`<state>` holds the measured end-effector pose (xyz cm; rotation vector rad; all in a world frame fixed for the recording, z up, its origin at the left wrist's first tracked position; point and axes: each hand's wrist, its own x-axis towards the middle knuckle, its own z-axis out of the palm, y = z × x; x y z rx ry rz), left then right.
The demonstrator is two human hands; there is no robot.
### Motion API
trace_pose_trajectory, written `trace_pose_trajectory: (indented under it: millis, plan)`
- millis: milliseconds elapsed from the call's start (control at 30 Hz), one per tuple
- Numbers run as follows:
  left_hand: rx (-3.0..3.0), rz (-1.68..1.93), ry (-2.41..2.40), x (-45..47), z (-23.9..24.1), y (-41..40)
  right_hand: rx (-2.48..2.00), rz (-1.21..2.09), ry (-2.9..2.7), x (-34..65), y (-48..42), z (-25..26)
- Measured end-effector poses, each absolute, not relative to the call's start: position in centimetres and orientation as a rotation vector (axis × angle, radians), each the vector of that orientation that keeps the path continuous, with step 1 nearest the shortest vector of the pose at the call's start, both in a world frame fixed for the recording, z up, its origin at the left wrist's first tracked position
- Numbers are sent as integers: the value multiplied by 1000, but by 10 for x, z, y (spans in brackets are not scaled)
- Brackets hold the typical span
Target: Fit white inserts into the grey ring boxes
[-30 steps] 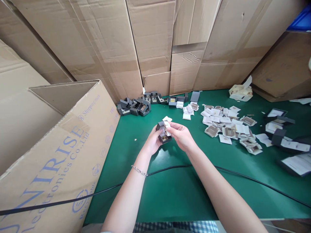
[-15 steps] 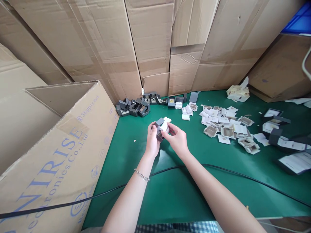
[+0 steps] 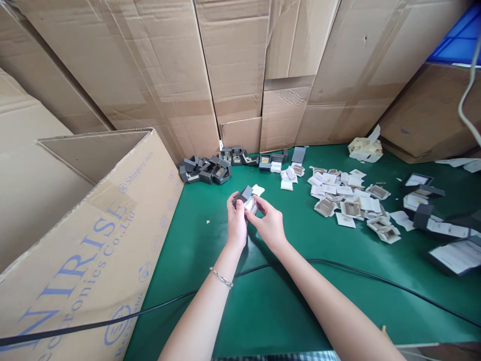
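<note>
My left hand (image 3: 236, 220) is wrapped round a small dark grey box (image 3: 243, 195), held above the green table (image 3: 285, 291). My right hand (image 3: 267, 223) pinches a small white insert (image 3: 251, 205) against the box's open side. Both hands sit close together at the table's middle. A white card (image 3: 258, 189) lies on the table just behind the box.
A heap of dark grey boxes (image 3: 206, 169) lies at the back against the cardboard wall. Several white inserts and cards (image 3: 349, 198) are scattered to the right. A large open carton (image 3: 90, 235) stands at the left. A black cable (image 3: 338, 273) crosses the table near me.
Both hands have drifted slightly away from me with the box. The box has turned and the white insert now sits lower against it.
</note>
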<state>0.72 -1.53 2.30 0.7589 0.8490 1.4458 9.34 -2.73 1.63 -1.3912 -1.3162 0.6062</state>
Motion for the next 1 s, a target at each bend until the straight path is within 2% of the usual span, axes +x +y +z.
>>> trace_pose_trajectory:
  millis: [133, 500, 1000]
  plan:
    - [782, 1443, 862, 5, 18, -13, -1335, 627, -1435, 96, -25, 17]
    - [799, 1393, 734, 0, 16, -8, -1360, 339, -1789, 99, -27, 30]
    - [792, 1395, 727, -14, 21, -1, -1371, 311, -1974, 101, -27, 38]
